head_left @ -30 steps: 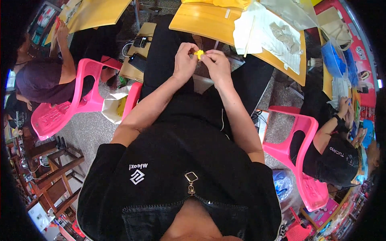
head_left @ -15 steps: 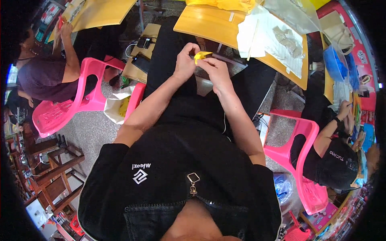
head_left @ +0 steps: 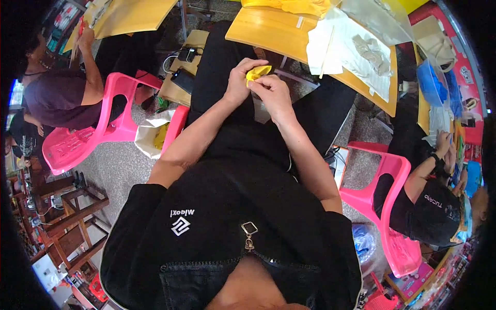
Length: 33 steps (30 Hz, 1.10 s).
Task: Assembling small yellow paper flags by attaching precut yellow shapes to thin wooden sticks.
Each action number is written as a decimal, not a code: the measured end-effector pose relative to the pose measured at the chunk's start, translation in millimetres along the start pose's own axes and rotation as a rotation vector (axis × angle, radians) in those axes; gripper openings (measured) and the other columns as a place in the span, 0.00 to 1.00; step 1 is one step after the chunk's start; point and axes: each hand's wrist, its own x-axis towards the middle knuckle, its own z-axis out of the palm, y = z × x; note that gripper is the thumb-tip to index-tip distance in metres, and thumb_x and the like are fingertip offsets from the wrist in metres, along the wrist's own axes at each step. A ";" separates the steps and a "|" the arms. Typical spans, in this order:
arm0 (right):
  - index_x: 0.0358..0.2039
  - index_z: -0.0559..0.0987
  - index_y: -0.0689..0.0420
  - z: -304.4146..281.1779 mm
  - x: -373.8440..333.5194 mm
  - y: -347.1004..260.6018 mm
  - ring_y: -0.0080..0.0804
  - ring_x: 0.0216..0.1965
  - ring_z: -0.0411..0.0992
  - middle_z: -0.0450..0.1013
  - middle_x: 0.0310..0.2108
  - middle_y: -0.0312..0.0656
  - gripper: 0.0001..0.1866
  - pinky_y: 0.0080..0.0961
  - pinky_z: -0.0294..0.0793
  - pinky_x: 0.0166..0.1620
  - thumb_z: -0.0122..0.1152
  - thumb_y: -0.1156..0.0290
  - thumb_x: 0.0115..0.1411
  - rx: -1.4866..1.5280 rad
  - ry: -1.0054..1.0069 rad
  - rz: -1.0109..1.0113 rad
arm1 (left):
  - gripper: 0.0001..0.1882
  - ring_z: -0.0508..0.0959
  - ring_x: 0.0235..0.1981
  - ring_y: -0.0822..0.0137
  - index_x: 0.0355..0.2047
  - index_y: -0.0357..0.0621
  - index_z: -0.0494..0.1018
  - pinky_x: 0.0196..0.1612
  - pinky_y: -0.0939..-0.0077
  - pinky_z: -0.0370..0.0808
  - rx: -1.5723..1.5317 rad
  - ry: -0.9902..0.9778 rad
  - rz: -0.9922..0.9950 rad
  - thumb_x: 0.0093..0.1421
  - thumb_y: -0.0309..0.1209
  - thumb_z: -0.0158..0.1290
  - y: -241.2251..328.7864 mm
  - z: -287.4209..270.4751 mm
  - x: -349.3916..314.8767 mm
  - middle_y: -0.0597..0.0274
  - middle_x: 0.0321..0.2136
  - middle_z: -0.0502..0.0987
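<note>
A small piece of yellow fabric-like material [head_left: 258,73] is held up between my two hands, above my lap. My left hand [head_left: 239,82] grips its left side, with thumb and fingers curled round it. From the right, my right hand [head_left: 275,96] pinches its lower edge between thumb and fingertips. The fingers partly cover the piece, so its full shape cannot be made out. Just beyond my hands stands the yellow table [head_left: 268,32], carrying a heap of yellow material [head_left: 289,6] and white cloth [head_left: 374,77] with a greyish bundle on it.
A white bag [head_left: 148,139] with yellow pieces inside stands at my left by a pink chair [head_left: 116,111]. A phone [head_left: 183,80] lies on a small wooden stand. Co-workers sit left and right, the right one beside another pink chair [head_left: 385,191]. A blue-filled tub [head_left: 433,80] is far right.
The yellow piece has turned a little and shows more of its surface. My right hand has shifted slightly left and downward along it; my left hand keeps its hold.
</note>
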 end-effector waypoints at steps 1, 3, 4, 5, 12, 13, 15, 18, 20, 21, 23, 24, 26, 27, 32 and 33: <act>0.29 0.80 0.62 0.8 -0.4 -0.2 0.27 0.29 0.70 0.71 0.29 0.39 0.11 0.21 0.69 0.35 0.65 0.67 0.49 -0.076 0.048 -0.083 | 0.12 0.74 0.37 0.68 0.37 0.39 0.76 0.43 0.77 0.71 0.100 -0.014 0.050 0.50 0.23 0.52 0.0 -0.4 -0.4 0.60 0.34 0.75; 0.28 0.80 0.59 0.9 -2.3 -1.6 0.31 0.27 0.72 0.71 0.29 0.42 0.11 0.24 0.71 0.34 0.65 0.65 0.48 -0.151 0.096 -0.165 | 0.13 0.74 0.37 0.68 0.37 0.39 0.76 0.43 0.77 0.70 0.156 -0.012 0.040 0.50 0.23 0.52 -2.6 -0.2 -0.3 0.61 0.33 0.74; 0.28 0.80 0.59 0.0 -5.1 -8.8 0.33 0.28 0.72 0.71 0.30 0.42 0.11 0.25 0.72 0.35 0.65 0.64 0.48 -0.251 0.097 -0.193 | 0.13 0.74 0.37 0.68 0.38 0.39 0.76 0.43 0.76 0.70 0.211 -0.009 0.032 0.50 0.24 0.52 -3.2 0.1 0.1 0.61 0.33 0.74; 0.27 0.80 0.58 -0.3 -6.4 -12.6 0.35 0.29 0.73 0.71 0.31 0.42 0.11 0.27 0.72 0.36 0.65 0.63 0.48 -0.352 0.097 -0.222 | 0.13 0.74 0.37 0.68 0.38 0.39 0.76 0.43 0.76 0.70 0.212 -0.010 0.031 0.50 0.24 0.52 -3.8 0.4 -0.1 0.61 0.33 0.74; 0.29 0.80 0.60 -6.9 -2.9 -19.8 0.32 0.33 0.71 0.71 0.29 0.42 0.10 0.24 0.69 0.37 0.63 0.67 0.51 -0.272 0.074 -0.247 | 0.13 0.75 0.35 0.68 0.39 0.36 0.75 0.41 0.78 0.71 -0.173 0.046 -0.187 0.52 0.21 0.50 -7.7 8.0 -1.1 0.59 0.33 0.75; 0.29 0.81 0.59 -15.7 1.7 -20.0 0.32 0.33 0.71 0.71 0.28 0.41 0.09 0.24 0.69 0.37 0.63 0.67 0.51 -0.248 0.064 -0.255 | 0.12 0.76 0.33 0.66 0.38 0.35 0.74 0.41 0.78 0.71 -0.473 0.119 -0.372 0.53 0.19 0.48 -5.1 12.8 0.2 0.58 0.32 0.75; 0.32 0.80 0.58 -26.6 8.3 -15.7 0.26 0.29 0.70 0.71 0.27 0.39 0.08 0.20 0.68 0.35 0.62 0.69 0.52 -0.249 0.220 -0.273 | 0.11 0.76 0.32 0.66 0.40 0.33 0.72 0.40 0.78 0.72 -0.598 0.191 -0.450 0.57 0.20 0.46 0.1 17.2 2.0 0.58 0.33 0.75; 0.31 0.79 0.60 -30.4 8.7 -19.2 0.34 0.29 0.72 0.72 0.28 0.45 0.09 0.26 0.71 0.34 0.63 0.69 0.50 -0.275 0.259 -0.268 | 0.09 0.75 0.32 0.68 0.41 0.36 0.71 0.37 0.76 0.73 -0.808 0.248 -0.597 0.59 0.24 0.47 10.4 20.6 -0.3 0.59 0.33 0.75; 0.30 0.79 0.61 -23.9 7.7 -16.3 0.33 0.27 0.72 0.73 0.29 0.44 0.09 0.26 0.71 0.32 0.64 0.70 0.49 -0.258 0.261 -0.260 | 0.10 0.75 0.33 0.68 0.41 0.37 0.70 0.37 0.76 0.73 -0.810 0.279 -0.602 0.59 0.25 0.47 16.3 25.2 -1.0 0.59 0.34 0.75; 0.30 0.79 0.61 -21.6 7.9 -12.5 0.33 0.27 0.72 0.73 0.29 0.44 0.09 0.26 0.71 0.32 0.64 0.70 0.49 -0.256 0.265 -0.258 | 0.10 0.74 0.34 0.69 0.41 0.37 0.70 0.38 0.76 0.73 -0.814 0.315 -0.606 0.60 0.25 0.47 19.1 27.4 -1.2 0.59 0.34 0.74; 0.29 0.79 0.62 -16.8 8.9 -8.9 0.33 0.25 0.72 0.73 0.28 0.44 0.09 0.26 0.71 0.31 0.64 0.70 0.49 -0.285 0.293 -0.286 | 0.11 0.74 0.36 0.69 0.43 0.38 0.69 0.40 0.74 0.72 -0.748 0.315 -0.608 0.61 0.25 0.45 24.2 29.8 -1.4 0.60 0.36 0.74; 0.30 0.78 0.62 -15.8 7.9 -7.5 0.33 0.26 0.72 0.73 0.27 0.44 0.10 0.26 0.71 0.31 0.64 0.71 0.49 -0.272 0.290 -0.275 | 0.11 0.73 0.37 0.68 0.45 0.39 0.67 0.42 0.72 0.71 -0.684 0.316 -0.610 0.62 0.26 0.44 26.6 30.8 -1.3 0.61 0.38 0.73; 0.30 0.78 0.62 -11.6 7.0 -7.9 0.33 0.26 0.72 0.73 0.27 0.44 0.09 0.26 0.71 0.31 0.64 0.71 0.49 -0.248 0.309 -0.307 | 0.11 0.73 0.37 0.69 0.44 0.40 0.67 0.42 0.73 0.71 -0.682 0.330 -0.601 0.62 0.26 0.43 29.9 32.7 1.4 0.61 0.37 0.73; 0.29 0.78 0.62 -10.7 6.8 -7.8 0.34 0.26 0.72 0.73 0.27 0.44 0.09 0.27 0.71 0.31 0.63 0.71 0.50 -0.226 0.328 -0.339 | 0.10 0.72 0.37 0.70 0.43 0.40 0.67 0.41 0.74 0.71 -0.680 0.344 -0.591 0.62 0.26 0.42 31.5 33.7 2.5 0.62 0.36 0.72; 0.27 0.75 0.61 -13.0 9.0 -6.8 0.40 0.27 0.72 0.72 0.27 0.44 0.07 0.31 0.70 0.31 0.60 0.71 0.52 -0.355 0.302 -0.440 | 0.06 0.71 0.31 0.73 0.37 0.38 0.69 0.35 0.79 0.70 -0.671 0.430 -0.574 0.59 0.22 0.44 26.2 39.4 0.6 0.64 0.30 0.72; 0.27 0.74 0.60 -12.4 10.4 -6.2 0.43 0.28 0.72 0.71 0.28 0.44 0.06 0.34 0.70 0.32 0.59 0.71 0.53 -0.421 0.293 -0.478 | 0.06 0.71 0.30 0.74 0.37 0.38 0.68 0.34 0.79 0.70 -0.650 0.447 -0.565 0.59 0.22 0.45 21.2 39.7 -0.6 0.64 0.30 0.72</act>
